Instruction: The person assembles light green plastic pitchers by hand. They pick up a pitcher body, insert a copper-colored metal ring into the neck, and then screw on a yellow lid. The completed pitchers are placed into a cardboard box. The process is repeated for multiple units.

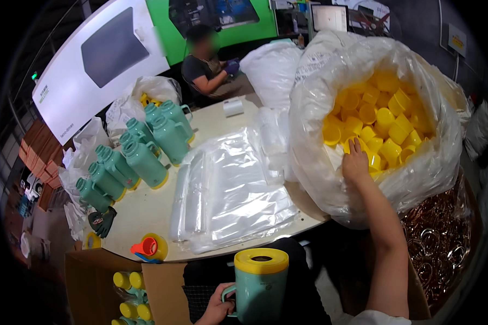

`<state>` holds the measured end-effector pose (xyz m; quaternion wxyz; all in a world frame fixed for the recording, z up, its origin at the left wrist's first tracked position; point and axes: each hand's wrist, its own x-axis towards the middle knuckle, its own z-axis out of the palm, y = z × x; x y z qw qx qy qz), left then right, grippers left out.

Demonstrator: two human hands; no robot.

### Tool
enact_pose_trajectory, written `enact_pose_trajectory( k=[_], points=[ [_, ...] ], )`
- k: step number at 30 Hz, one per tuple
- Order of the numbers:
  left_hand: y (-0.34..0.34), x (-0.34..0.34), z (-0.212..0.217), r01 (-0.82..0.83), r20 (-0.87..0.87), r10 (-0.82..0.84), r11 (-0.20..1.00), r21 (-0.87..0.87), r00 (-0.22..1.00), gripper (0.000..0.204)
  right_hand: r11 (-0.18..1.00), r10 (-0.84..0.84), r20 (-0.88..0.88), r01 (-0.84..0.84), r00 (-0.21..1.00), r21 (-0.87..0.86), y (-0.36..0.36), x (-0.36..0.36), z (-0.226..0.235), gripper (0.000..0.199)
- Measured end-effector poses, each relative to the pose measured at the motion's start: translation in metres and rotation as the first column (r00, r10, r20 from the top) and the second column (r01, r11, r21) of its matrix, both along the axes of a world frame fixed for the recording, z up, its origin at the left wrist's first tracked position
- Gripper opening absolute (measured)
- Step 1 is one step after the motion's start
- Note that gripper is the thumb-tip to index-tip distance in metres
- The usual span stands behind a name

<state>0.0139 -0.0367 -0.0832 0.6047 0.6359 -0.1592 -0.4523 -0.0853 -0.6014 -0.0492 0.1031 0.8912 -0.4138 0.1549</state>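
Observation:
My left hand (218,306) is closed round the handle of a teal vacuum jug (260,295), which stands upright in front of me at the lower edge. A yellow collar (261,261) with a dark round opening tops this jug. My right hand (355,161) reaches over the near rim of a large clear plastic bag (314,168) full of yellow cups (385,120). Its fingers are stretched out against the nearest cups, and I see no cup lifted in them.
Several teal jugs (171,140) stand on the table's left, beside a dark glove (102,221). Flat clear bags (238,195) cover its middle. An orange ring-shaped piece (145,247) lies near the front edge. A carton (165,287) holds yellow-capped jugs. Across sits a co-worker (206,70).

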Motion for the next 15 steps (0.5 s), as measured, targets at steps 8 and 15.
enact_pose_trajectory(
  k=[8, 15],
  points=[
    [0.011, 0.0, 0.017, -0.655, -0.316, 0.629, 0.755, 0.027, 0.711, 0.06, 0.99, 0.14, 0.397, -0.115, 0.907, -0.084, 0.045, 0.028, 0.018, 0.046],
    [0.004, 0.017, 0.02, -0.707, -0.576, 0.515, 0.689, -0.162, 0.634, 0.05, -0.127, -0.342, 0.817, -0.884, 0.464, 0.45, 0.288, -0.058, -0.007, 0.071]
  ],
)
